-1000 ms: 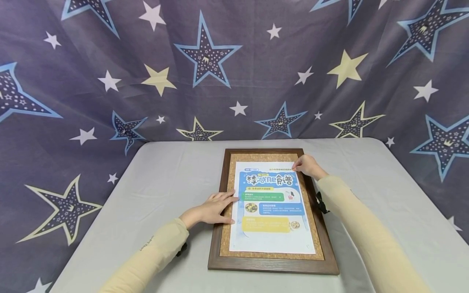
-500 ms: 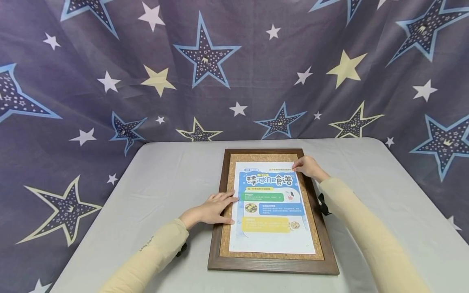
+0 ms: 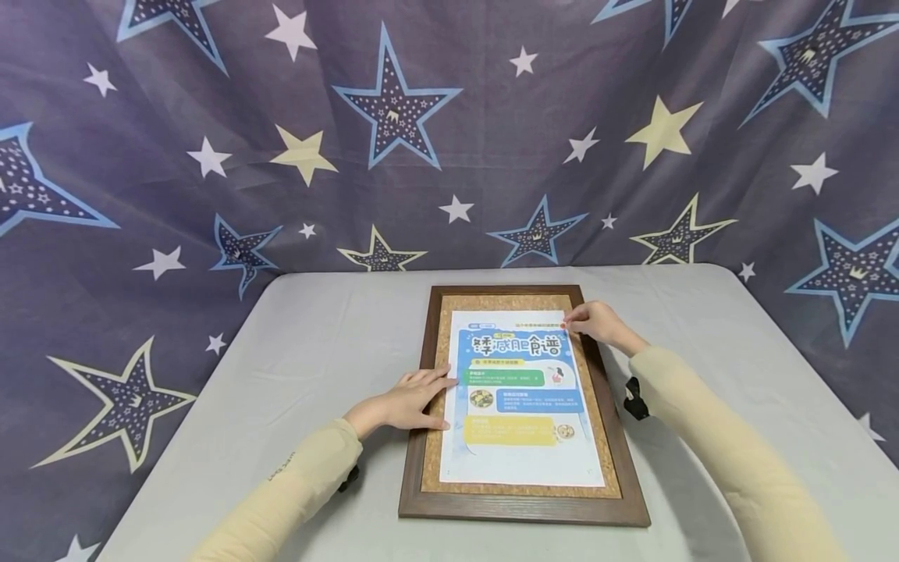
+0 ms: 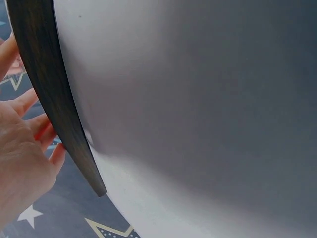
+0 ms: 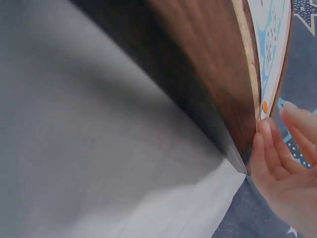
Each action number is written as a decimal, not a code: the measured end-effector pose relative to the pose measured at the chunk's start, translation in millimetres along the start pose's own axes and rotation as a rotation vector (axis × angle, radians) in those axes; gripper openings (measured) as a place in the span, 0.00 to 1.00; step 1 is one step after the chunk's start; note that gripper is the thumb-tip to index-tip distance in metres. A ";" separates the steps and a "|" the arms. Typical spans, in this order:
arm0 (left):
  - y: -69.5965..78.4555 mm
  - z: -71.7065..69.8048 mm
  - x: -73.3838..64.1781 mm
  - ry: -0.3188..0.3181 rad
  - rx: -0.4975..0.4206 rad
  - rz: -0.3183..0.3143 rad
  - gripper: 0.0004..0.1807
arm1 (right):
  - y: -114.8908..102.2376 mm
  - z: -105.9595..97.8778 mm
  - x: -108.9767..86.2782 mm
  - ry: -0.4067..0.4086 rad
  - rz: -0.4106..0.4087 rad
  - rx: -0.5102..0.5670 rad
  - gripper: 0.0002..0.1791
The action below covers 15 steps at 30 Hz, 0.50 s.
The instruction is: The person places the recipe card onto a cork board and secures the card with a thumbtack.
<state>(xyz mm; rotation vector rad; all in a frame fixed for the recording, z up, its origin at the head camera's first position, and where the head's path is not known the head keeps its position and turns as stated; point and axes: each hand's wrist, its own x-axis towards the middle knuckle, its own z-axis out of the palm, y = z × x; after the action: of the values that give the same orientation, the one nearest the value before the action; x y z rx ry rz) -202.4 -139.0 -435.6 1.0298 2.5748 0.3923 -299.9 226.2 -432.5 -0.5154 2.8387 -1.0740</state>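
Observation:
A printed poster (image 3: 516, 467) with blue, green and yellow panels lies on a brown-framed corkboard (image 3: 525, 509) on the table. My left hand (image 3: 407, 402) rests on the board's left side, spread fingers over the frame, tips on the paper's left edge. A small round orange-red pin head (image 3: 563, 325) sits at the poster's upper right corner, also seen as an orange dot (image 5: 265, 106) in the right wrist view. My right hand (image 3: 597, 321) is right beside it, thumb and fingers parted in the right wrist view, with nothing gripped. The pin's point is hidden.
The table (image 3: 309, 328) has a light grey cover. A dark curtain (image 3: 485, 148) with printed stars hangs behind and at both sides. Black wrist straps show at the left sleeve (image 3: 302, 476) and the right sleeve (image 3: 723, 445).
My right hand has drawn back slightly to the right from the poster's corner, and the orange-red pin head now shows there. My left hand has stayed in place.

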 end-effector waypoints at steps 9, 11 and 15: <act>-0.9 0.8 0.0 0.014 0.002 0.015 0.39 | -1.7 -9.0 -9.5 -0.007 -0.012 -0.053 0.12; -1.0 0.7 0.4 0.012 0.002 0.015 0.39 | -2.1 -12.5 -12.3 -0.017 -0.009 -0.059 0.12; -0.2 0.4 0.8 0.011 -0.003 0.017 0.39 | -0.5 -20.1 -18.8 -0.031 -0.005 -0.058 0.12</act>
<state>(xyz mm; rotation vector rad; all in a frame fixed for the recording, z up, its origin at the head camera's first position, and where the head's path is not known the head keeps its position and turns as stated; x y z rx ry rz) -202.9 -138.6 -436.1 1.0516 2.5760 0.4070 -285.6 244.8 -418.1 -0.5391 2.8507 -0.9789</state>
